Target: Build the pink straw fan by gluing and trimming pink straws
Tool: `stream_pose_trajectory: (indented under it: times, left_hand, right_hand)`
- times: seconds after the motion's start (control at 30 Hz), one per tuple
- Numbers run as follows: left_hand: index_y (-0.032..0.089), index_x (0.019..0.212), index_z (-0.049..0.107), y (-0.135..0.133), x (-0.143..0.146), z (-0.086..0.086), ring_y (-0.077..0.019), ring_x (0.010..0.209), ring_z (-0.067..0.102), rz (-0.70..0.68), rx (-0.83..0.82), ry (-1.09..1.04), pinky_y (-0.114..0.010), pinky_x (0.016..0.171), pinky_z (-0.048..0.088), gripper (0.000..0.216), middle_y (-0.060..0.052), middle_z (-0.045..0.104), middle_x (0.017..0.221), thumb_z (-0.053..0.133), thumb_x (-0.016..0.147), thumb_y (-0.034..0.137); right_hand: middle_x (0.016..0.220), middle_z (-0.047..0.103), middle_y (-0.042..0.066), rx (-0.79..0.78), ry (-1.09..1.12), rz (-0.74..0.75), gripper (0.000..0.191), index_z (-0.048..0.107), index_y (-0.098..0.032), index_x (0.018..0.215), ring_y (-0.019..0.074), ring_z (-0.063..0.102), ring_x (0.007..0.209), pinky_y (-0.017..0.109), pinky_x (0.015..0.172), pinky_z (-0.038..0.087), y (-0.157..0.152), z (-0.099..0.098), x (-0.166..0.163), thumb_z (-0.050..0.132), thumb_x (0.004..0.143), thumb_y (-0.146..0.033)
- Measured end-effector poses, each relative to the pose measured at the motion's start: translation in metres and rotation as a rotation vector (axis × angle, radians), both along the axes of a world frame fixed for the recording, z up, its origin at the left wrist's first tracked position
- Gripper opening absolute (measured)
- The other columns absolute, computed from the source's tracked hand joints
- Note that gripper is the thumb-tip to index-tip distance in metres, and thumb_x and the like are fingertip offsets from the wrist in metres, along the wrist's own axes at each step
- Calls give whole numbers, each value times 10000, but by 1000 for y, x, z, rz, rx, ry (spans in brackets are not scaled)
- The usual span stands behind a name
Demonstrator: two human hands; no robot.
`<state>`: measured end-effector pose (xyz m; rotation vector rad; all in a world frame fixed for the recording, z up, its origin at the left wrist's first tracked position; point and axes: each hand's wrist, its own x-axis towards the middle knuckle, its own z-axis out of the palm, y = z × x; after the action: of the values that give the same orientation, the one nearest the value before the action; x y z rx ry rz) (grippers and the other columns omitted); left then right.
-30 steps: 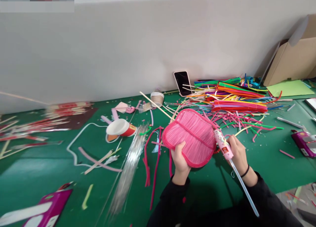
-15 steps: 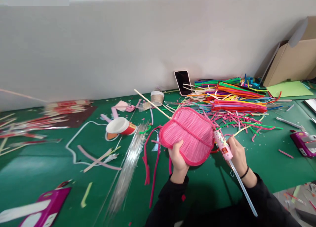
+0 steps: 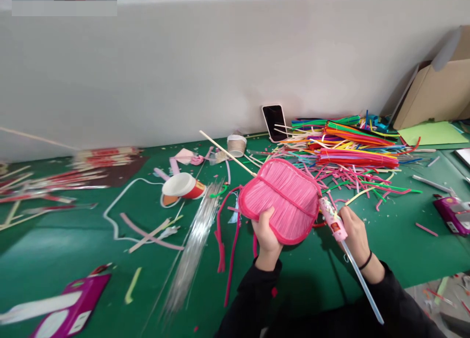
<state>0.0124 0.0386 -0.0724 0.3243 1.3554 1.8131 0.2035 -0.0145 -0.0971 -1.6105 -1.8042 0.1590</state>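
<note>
My left hand (image 3: 269,232) grips a pink hand fan (image 3: 281,198) by its lower edge, thumb on the face. Pink strands fill the fan, a darker fuzzy rim surrounds it, and its thin wooden stick points up and left. In my right hand (image 3: 356,230) is a pink glue gun (image 3: 333,219), its front end at the fan's right edge. A clear glue stick (image 3: 363,284) sticks out of the gun's back toward me. Whether the nozzle touches the rim cannot be made out. Loose dark pink pipe cleaners (image 3: 230,259) lie left of my left hand.
Bundles of coloured pipe cleaners (image 3: 358,157) lie at the back right, near a propped phone (image 3: 274,122). Left of the fan are a tipped paper cup (image 3: 194,188), thin metal wires (image 3: 194,250) and a white cable (image 3: 110,220). A purple device (image 3: 86,299) sits front left, and a cardboard box (image 3: 436,93) far right.
The view has shifted slightly, so the table things appear a little further right. Both hands keep their hold, and the fan and glue gun stay nearly still against each other.
</note>
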Motion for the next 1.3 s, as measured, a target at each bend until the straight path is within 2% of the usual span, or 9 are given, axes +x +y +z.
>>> stream_pose_trajectory:
  times: [0.27,0.73,0.93,1.07,1.2,1.3]
  left_hand:
    - [222,839,626,0,1,0,-225,891,625,5,3,24,-373,821,484,304,11,649,856,734,559,270]
    - [229,843,587,2,-5,-7,-234,931,599,0,7,126,-395,864,461,250,1,615,863,679,623,305]
    - [217,851,612,4,-5,-4,-220,880,603,34,53,118,-386,857,462,267,-5,626,895,695,604,274]
    - [206,844,629,5,-4,-4,-211,843,599,4,60,134,-371,821,471,243,-4,622,871,692,621,279]
    - [204,855,626,7,-4,-4,-210,859,597,9,63,124,-364,828,469,267,-6,622,883,694,609,282]
    - [213,846,605,8,-4,-3,-218,892,597,-14,67,149,-367,845,465,246,-9,622,883,681,627,293]
  right_hand:
    - [651,459,-32,1,-5,8,169,351,-248,747,125,425,533,229,512,311,-4,-2,0,465,847,-172]
    - [634,447,-36,-24,-20,25,193,345,-250,728,120,402,513,236,498,287,-8,-3,-1,470,829,-142]
    - [643,501,-32,-42,106,43,163,440,-229,712,99,434,503,218,489,321,-7,-1,-2,508,860,-232]
    - [544,504,-44,-137,241,42,268,468,-225,610,93,432,462,214,462,341,-4,4,11,588,835,-307]
    - [598,618,-6,-246,262,116,251,613,-218,700,137,541,527,245,514,417,-4,11,34,586,876,-396]
    - [592,617,-9,-233,206,13,252,607,-225,740,150,542,508,261,481,408,-5,16,47,606,859,-448]
